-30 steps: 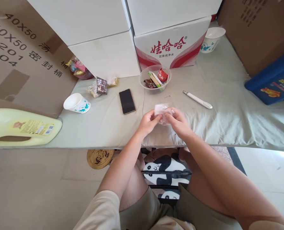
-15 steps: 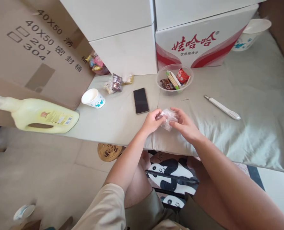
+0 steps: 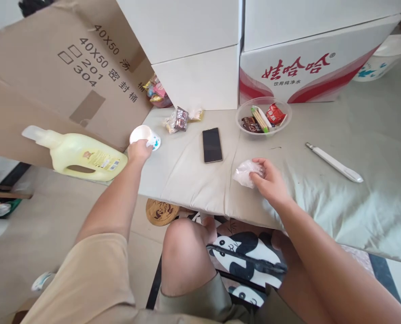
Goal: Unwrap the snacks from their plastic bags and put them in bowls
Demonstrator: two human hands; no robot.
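My left hand (image 3: pixel 140 150) is closed on the near side of a white paper cup (image 3: pixel 156 141) with blue leaf prints, at the left of the cloth-covered surface. The thumb lies against the outside of the cup; the other fingers are partly hidden. Between the thumb and fingers of my right hand (image 3: pixel 272 183) is a crumpled ball of clear plastic film (image 3: pixel 243 173), low over the cloth near the front edge. A dark phone (image 3: pixel 212 145) lies between the two hands. Behind my right hand stands a clear round plastic bowl (image 3: pixel 241 128) with small wrapped packets.
A yellow detergent bottle (image 3: pixel 88 155) lies left of the cup, against a big cardboard carton (image 3: pixel 52 94). Wrapped snacks (image 3: pixel 180 119) sit behind the phone. A white utility knife (image 3: pixel 335 164) rests at the right. White boxes (image 3: pixel 197 83) line the back.
My left hand has let go of the plastic film and moved left to the paper cup. My right hand keeps the film. The camera view has shifted left.
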